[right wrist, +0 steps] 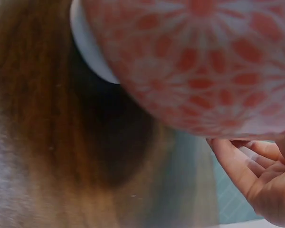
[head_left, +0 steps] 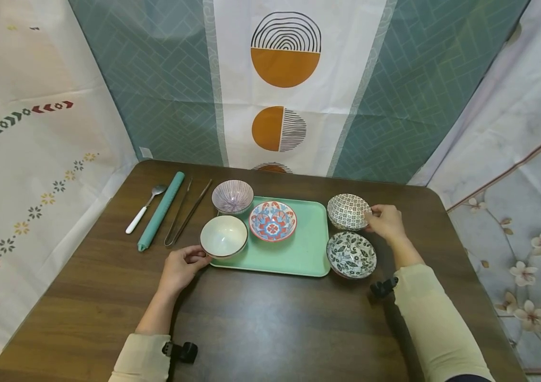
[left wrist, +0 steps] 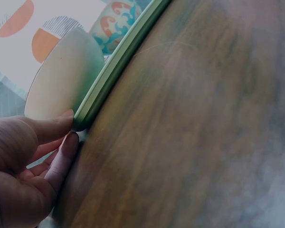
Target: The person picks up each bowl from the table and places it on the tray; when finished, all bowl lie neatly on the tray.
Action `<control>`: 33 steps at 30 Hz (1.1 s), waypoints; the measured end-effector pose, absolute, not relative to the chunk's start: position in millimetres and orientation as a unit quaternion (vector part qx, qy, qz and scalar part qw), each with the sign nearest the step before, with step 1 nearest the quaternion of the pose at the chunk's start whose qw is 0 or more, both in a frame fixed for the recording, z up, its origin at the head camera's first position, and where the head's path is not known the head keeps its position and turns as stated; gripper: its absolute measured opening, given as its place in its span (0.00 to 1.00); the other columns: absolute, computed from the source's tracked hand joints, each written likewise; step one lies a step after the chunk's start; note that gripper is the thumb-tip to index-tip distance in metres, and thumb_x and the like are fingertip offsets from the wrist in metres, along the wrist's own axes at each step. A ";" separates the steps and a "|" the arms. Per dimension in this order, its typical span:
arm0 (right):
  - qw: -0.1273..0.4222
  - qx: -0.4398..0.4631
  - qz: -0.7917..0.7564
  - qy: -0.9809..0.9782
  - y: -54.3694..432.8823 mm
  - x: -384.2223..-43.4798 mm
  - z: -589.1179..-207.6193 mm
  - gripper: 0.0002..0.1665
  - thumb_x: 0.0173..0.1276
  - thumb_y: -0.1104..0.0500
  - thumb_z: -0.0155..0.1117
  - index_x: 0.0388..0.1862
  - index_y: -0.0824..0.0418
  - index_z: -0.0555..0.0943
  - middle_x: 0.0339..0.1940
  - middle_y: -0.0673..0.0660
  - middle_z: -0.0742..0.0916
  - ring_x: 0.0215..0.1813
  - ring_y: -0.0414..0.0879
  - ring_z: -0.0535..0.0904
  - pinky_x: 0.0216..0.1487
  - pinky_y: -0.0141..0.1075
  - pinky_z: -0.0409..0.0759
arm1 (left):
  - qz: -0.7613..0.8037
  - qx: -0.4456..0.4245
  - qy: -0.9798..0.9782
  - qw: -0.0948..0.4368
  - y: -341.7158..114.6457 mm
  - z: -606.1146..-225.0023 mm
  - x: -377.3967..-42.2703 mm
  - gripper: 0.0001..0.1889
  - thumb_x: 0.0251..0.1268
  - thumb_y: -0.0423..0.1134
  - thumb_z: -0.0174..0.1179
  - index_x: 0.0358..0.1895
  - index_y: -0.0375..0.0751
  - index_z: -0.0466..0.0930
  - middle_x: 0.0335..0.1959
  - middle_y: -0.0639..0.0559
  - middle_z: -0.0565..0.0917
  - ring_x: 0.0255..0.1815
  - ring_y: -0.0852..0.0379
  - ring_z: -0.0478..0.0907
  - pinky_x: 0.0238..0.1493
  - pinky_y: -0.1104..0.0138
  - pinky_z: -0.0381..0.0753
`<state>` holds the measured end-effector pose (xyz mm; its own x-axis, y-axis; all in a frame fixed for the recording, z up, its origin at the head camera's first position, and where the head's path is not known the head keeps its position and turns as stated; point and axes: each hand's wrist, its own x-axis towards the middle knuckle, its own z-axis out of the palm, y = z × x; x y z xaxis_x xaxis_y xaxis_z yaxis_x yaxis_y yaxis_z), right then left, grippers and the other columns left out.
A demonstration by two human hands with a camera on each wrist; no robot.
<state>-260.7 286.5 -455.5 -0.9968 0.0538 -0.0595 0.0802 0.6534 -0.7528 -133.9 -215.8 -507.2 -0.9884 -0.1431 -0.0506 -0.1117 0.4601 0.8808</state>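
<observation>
My left hand (head_left: pixel 183 269) is at the near left corner of a light green tray (head_left: pixel 308 239). In the left wrist view its thumb and forefinger (left wrist: pixel 66 149) pinch the tray's corner, close beside a plain white bowl (head_left: pixel 224 236). My right hand (head_left: pixel 387 222) holds the right rim of a bowl with a small checkered pattern (head_left: pixel 348 211), right of the tray. Just nearer lies a bowl with dark leaf print (head_left: pixel 352 255). A red-and-white bowl outside (right wrist: pixel 194 61) fills much of the right wrist view and hides the grip.
A red-and-blue patterned bowl (head_left: pixel 273 221) sits on the tray, and a purple-striped bowl (head_left: pixel 233 197) is at its far left corner. Further left lie metal tongs (head_left: pixel 188 215), a green rolled stick (head_left: pixel 161 211) and a white-handled spoon (head_left: pixel 143 211). Cloth hangs behind the wooden table (head_left: pixel 270 323).
</observation>
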 end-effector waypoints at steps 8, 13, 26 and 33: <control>0.027 0.020 -0.438 0.898 270.2 -268.1 -433.0 0.29 0.76 0.62 0.55 0.68 0.82 0.68 0.54 0.78 0.82 0.30 0.47 0.88 0.36 0.37 0.87 | -0.516 0.071 -0.853 0.019 -216.4 -509.7 -133.0 0.17 0.62 0.32 0.72 0.52 0.26 0.84 0.40 0.39 0.88 0.38 0.55 0.86 0.33 0.75 0.79; 0.081 0.013 -0.478 0.874 246.9 -274.2 -424.4 0.31 0.77 0.62 0.55 0.71 0.81 0.64 0.57 0.78 0.78 0.34 0.46 0.87 0.42 0.40 0.87 | -0.521 0.071 -0.851 0.020 -216.8 -509.2 -133.3 0.18 0.62 0.32 0.72 0.52 0.26 0.84 0.40 0.39 0.88 0.38 0.56 0.86 0.33 0.75 0.79; 0.157 0.025 -0.482 0.862 210.5 -282.1 -442.6 0.31 0.80 0.64 0.52 0.73 0.81 0.59 0.63 0.77 0.73 0.52 0.63 0.84 0.49 0.40 0.85 | -0.517 0.067 -0.853 0.020 -216.3 -509.3 -134.9 0.17 0.62 0.32 0.72 0.52 0.27 0.84 0.40 0.40 0.88 0.38 0.56 0.86 0.33 0.75 0.79; 0.136 -0.001 -0.450 0.882 218.0 -273.5 -442.1 0.31 0.82 0.56 0.53 0.73 0.77 0.64 0.61 0.74 0.79 0.53 0.62 0.85 0.52 0.44 0.84 | -0.522 0.069 -0.850 0.017 -217.2 -508.7 -134.7 0.18 0.62 0.33 0.72 0.53 0.27 0.84 0.40 0.39 0.88 0.39 0.54 0.87 0.33 0.75 0.79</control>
